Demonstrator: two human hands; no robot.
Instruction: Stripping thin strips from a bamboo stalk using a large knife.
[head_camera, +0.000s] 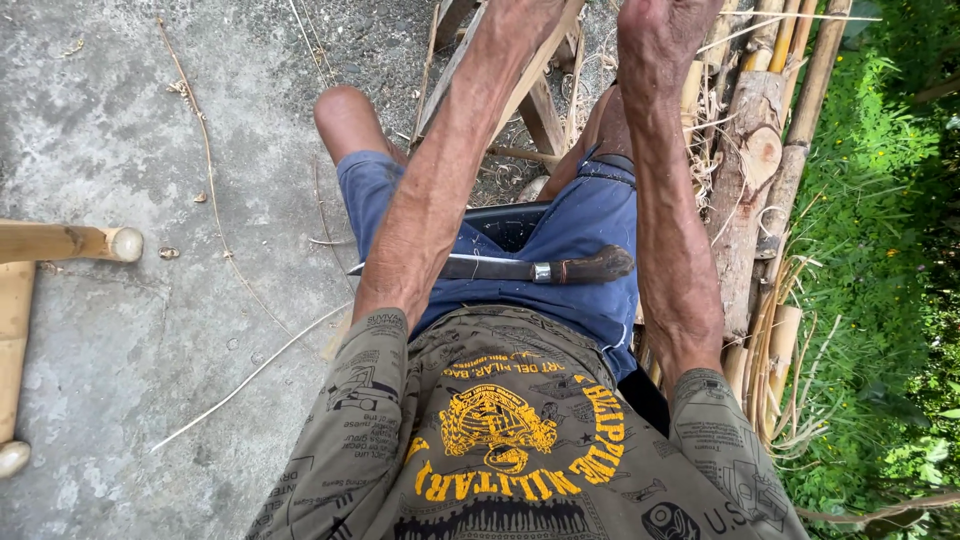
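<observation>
Both my bare forearms stretch forward from the olive printed shirt toward the top edge. My left hand is cut off by that edge; only its wrist shows, next to a wooden slat frame (540, 110). The back of my right hand (662, 28) shows at the top beside a bundle of bamboo poles (800, 130), with its fingers out of frame. A knife (500, 269) with a dark wooden handle and a metal ring lies across my lap on the blue shorts, untouched by either hand.
A cut log (745, 170) leans among the bamboo poles on the right, with grass (880, 250) beyond. A bamboo piece (70, 243) lies at the left on the concrete floor (150, 330), which is strewn with thin strips and shavings.
</observation>
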